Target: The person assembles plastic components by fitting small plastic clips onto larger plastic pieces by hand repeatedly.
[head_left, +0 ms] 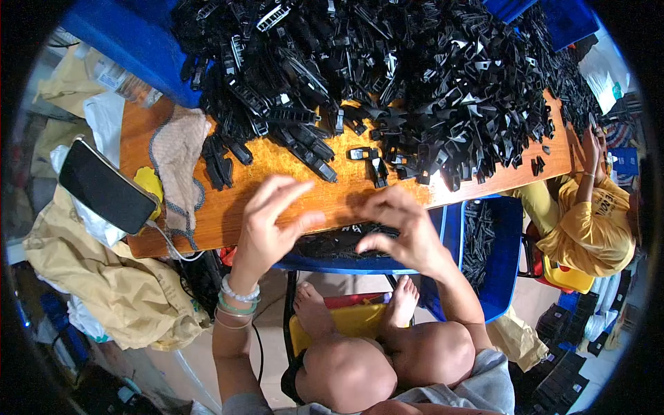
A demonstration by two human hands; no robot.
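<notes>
Over the near edge of the wooden table (270,197), both of my hands hover side by side. My left hand (270,220), with bracelets at its wrist, has its fingers apart and nothing in them. My right hand (404,225) is likewise spread, slightly blurred, holding nothing visible. Just beyond them lie loose black plastic parts (370,159). Long black clip-like pieces (301,152) sit ahead of my left hand. Behind these rises a large heap of small black plastic parts (449,90). Below my hands a blue bin (311,264) holds more black parts.
A phone (107,187) with a white cable and a cloth (178,166) are at the left. Another blue bin (508,277) with black parts stands right of my knees. Farther right sits a person in a yellow shirt (588,225). Brown paper sacks (117,277) lie lower left.
</notes>
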